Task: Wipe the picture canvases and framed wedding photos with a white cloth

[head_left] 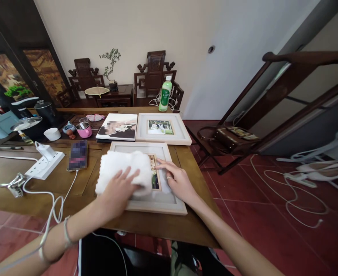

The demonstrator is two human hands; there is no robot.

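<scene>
My left hand [117, 193] lies with spread fingers on a fluffy white cloth [108, 172]. The cloth rests over the left part of a pale wooden picture frame [176, 209] and covers part of the small photo [156, 180] in its middle. My right hand [179, 179], a ring on one finger, reaches in from the right with its index finger stretched out at the photo's upper edge; the other fingers are loosely bent. Behind, a second picture frame [183, 132] with a photo of people in greenery lies flat. Left of that sits a picture-covered album [118, 124].
A green bottle [165, 94] stands at the table's back edge. To the left are a phone [77, 155] on a charging cable, a white power strip [46, 168], a pink cup [84, 130] and a white cup [52, 133]. A wooden chair [243, 138] stands at right.
</scene>
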